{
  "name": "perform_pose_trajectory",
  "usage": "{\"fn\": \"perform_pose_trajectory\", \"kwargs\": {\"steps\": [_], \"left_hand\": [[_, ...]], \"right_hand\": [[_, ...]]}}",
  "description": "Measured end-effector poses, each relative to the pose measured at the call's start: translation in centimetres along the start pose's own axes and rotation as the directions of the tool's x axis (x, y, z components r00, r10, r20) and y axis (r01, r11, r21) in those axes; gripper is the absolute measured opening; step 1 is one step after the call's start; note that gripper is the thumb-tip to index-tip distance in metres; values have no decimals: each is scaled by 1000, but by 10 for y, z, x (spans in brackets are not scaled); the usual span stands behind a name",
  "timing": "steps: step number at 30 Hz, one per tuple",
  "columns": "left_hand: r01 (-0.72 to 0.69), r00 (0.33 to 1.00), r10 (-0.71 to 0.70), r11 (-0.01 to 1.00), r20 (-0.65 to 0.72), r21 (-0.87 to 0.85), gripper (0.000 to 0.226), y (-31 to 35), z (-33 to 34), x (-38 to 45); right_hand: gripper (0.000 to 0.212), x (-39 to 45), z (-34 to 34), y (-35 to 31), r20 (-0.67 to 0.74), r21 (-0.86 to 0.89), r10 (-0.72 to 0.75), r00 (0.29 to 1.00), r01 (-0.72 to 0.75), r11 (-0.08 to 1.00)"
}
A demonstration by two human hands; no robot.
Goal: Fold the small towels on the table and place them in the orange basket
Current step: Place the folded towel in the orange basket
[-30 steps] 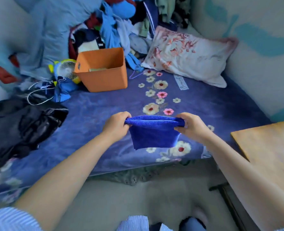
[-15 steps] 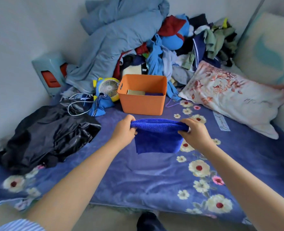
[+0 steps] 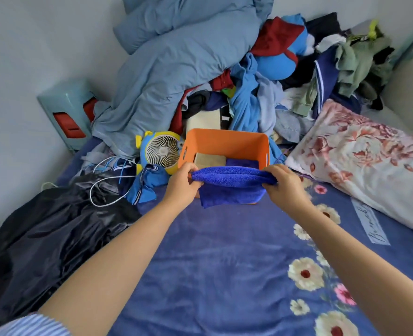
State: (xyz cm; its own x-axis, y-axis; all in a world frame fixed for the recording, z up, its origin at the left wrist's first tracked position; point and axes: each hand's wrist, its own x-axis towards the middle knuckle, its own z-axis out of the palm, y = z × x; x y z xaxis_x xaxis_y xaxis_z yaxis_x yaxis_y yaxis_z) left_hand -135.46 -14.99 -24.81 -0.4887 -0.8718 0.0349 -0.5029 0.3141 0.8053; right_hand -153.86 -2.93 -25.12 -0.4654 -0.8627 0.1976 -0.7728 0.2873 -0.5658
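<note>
A folded blue towel (image 3: 232,187) hangs between my two hands, held by its upper corners just in front of the orange basket (image 3: 225,141). My left hand (image 3: 183,185) pinches the towel's left end and my right hand (image 3: 283,185) pinches its right end. The towel covers the basket's near wall. Inside the basket lie a beige folded towel (image 3: 210,159) on the left and a dark blue folded towel (image 3: 243,163) on the right.
The basket stands on a blue flowered bedspread (image 3: 225,263). A small fish-shaped fan (image 3: 162,151) sits left of it, with a black garment (image 3: 50,234) nearer me. A heap of clothes and a blue duvet (image 3: 176,57) rise behind. A flowered pillow (image 3: 370,161) lies right.
Both hands have carried the blue towel forward from the bed's near edge up to the basket's front rim. The view has moved in over the bed.
</note>
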Motion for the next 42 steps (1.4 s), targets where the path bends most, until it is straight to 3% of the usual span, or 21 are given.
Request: {"fn": "perform_pose_trajectory", "kwargs": {"steps": [5, 8, 14, 17, 20, 22, 24, 27, 30, 32, 34, 38, 42], "left_hand": [[20, 999, -24, 997, -47, -80, 19, -13, -9, 75], [22, 999, -27, 992, -43, -122, 33, -15, -6, 125], [41, 998, -31, 975, 47, -217, 19, -32, 36, 230], [149, 985, -122, 956, 122, -254, 24, -57, 74, 275], [278, 947, -229, 937, 227, -214, 23, -91, 119, 311], [359, 903, -304, 922, 305, -146, 10, -113, 149, 324], [434, 852, -380, 898, 360, -78, 18, -134, 178, 337], [487, 793, -461, 872, 399, 40, 26, -155, 207, 350], [437, 792, -478, 878, 380, 194, 31, -169, 238, 375], [397, 805, -475, 877, 357, 271, 36, -174, 251, 389], [342, 828, -444, 883, 343, 321, 35, -177, 262, 401], [319, 849, -422, 889, 317, 329, 31, -186, 286, 414], [340, 873, -414, 896, 257, 286, 29, -192, 298, 416]], "right_hand": [[35, 78, 18, -2, -5, 12, -73, 997, 73, 997], [37, 121, 25, 4, -40, 28, -69, 997, 70, 997], [45, 198, 47, 39, -46, 29, 92, 995, -91, 995], [45, 233, 70, 69, 73, -68, 173, 982, -168, 983], [39, 265, 102, 110, 286, -256, 279, 917, -207, 944], [24, 279, 120, 130, 408, -346, 351, 843, -212, 914], [12, 292, 138, 148, 472, -435, 416, 777, -204, 877], [19, 310, 162, 164, 508, -535, 486, 711, -182, 825], [14, 334, 194, 188, 484, -600, 575, 660, -228, 767], [30, 345, 211, 199, 414, -622, 609, 677, -278, 732], [34, 350, 224, 212, 393, -657, 612, 686, -256, 709], [36, 355, 251, 235, 341, -699, 660, 669, -289, 654], [36, 352, 269, 247, 248, -705, 623, 742, -302, 641]]}}
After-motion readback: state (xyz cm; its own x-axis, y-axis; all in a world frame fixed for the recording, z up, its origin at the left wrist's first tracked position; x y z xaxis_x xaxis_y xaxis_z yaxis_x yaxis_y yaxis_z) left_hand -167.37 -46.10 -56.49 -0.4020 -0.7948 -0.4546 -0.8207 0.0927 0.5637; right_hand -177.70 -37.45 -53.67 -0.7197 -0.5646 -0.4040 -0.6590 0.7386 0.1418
